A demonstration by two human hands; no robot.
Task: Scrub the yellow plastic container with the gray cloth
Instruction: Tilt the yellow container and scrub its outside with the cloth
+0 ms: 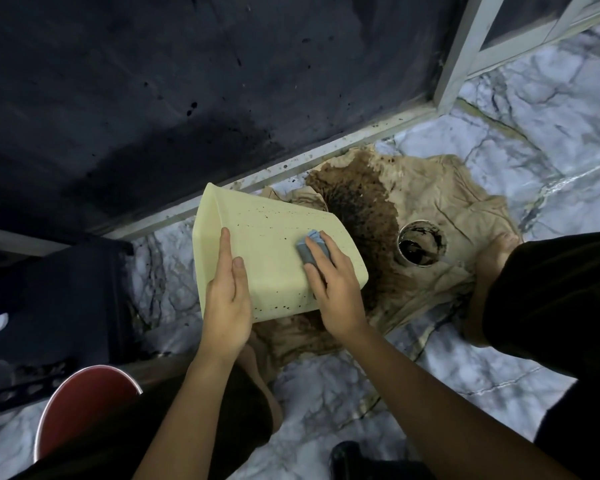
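A pale yellow plastic container (271, 233) is held tilted above the floor, its outer wall facing me and dotted with small dark specks. My left hand (227, 292) grips its near left edge, with the fingers lying flat on the wall. My right hand (333, 285) presses a folded gray cloth (310, 247) against the middle of that wall. The fingers cover most of the cloth.
A stained beige rag (430, 202) lies on the marble floor under the container, soaked dark brown in the middle. A small round can (421, 244) of black liquid stands on it. A bare foot (499, 251) rests on the rag at right. A red bucket (80, 407) is near left.
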